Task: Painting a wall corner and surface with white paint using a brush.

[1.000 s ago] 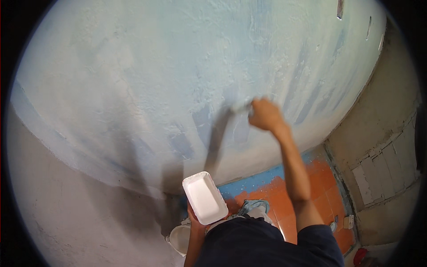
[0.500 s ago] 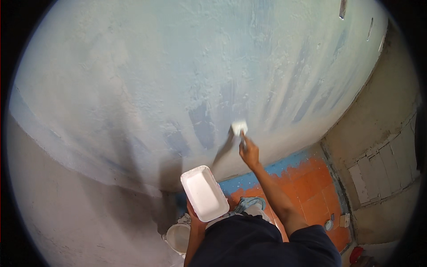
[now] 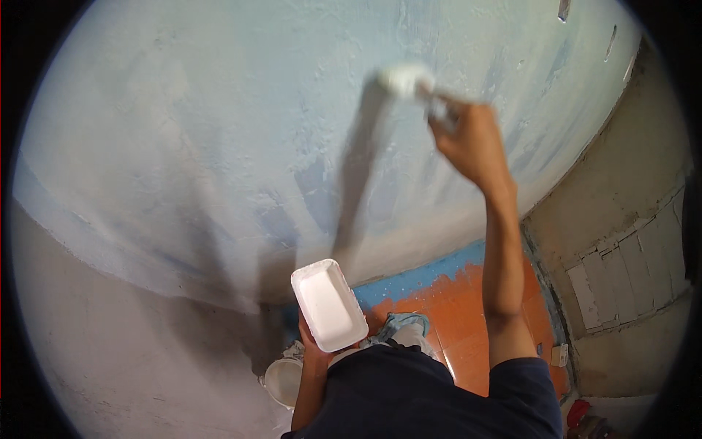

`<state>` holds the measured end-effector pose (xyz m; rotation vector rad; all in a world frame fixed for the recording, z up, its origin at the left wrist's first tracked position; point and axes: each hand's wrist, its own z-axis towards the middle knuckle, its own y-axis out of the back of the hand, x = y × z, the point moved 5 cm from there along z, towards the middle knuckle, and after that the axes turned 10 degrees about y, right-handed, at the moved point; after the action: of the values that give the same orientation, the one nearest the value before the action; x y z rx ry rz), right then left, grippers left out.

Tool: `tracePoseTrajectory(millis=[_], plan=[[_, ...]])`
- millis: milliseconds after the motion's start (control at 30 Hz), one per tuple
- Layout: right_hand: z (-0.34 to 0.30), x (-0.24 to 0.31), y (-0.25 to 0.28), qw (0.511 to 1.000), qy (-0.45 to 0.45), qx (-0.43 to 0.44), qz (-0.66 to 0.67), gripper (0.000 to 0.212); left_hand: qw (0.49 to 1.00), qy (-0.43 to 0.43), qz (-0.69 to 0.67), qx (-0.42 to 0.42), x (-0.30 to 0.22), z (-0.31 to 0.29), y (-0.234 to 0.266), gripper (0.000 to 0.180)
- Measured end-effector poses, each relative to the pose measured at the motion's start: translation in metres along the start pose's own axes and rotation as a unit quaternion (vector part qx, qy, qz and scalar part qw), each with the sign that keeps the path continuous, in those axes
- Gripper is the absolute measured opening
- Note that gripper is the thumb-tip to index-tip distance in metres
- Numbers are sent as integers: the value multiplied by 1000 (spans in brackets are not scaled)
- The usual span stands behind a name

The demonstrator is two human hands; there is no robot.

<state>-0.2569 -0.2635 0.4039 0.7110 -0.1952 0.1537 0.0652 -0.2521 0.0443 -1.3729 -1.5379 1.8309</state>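
Note:
Raised high at the wall (image 3: 241,110), my right hand (image 3: 469,143) is closed round the handle of a paintbrush (image 3: 406,79). The brush head is white and smeared by motion; it lies at the pale blue, rough surface, and whether it touches cannot be told. Low in front of my body, my left hand (image 3: 311,342) holds a white rectangular tray (image 3: 329,306) by its underside and left edge. White paint seems to coat the tray's inside. Most of my left fingers are hidden behind it.
A white bucket (image 3: 284,382) stands on the lower left beside me. Orange floor tiles (image 3: 461,322) with a blue painted border (image 3: 409,285) run along the wall's foot. Bare grey walls flank both sides. A small box (image 3: 559,355) and a red thing (image 3: 578,413) lie at lower right.
My right hand has swept the paintbrush up the wall, from low near the bottom to much higher. The tray in my left hand has shifted slightly up and left.

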Motion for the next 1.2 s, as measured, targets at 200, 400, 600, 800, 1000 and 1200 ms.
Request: tracePoseTrajectory(millis=[200, 400, 600, 800, 1000, 1200], plan=[[-27, -26, -66, 994, 12, -111, -20, 58, 994, 21, -103, -5, 11, 9, -11, 96], [-296, -100, -283, 997, -67, 9, 29, 64, 996, -6, -86, 34, 11, -6, -11, 99], [-387, -159, -338, 897, -232, 377, -7, 50, 999, -16, -31, 6, 11, -10, 13, 99], [-190, -91, -193, 970, -164, 174, 42, 50, 996, -31, -67, -48, 4, -29, 29, 99], [-109, -53, -108, 982, -51, -146, 104, 54, 997, -13, -69, -7, 10, -17, 10, 93], [-262, -91, -265, 994, -53, -69, 59, 69, 987, -31, -16, -158, 14, -42, 49, 87]])
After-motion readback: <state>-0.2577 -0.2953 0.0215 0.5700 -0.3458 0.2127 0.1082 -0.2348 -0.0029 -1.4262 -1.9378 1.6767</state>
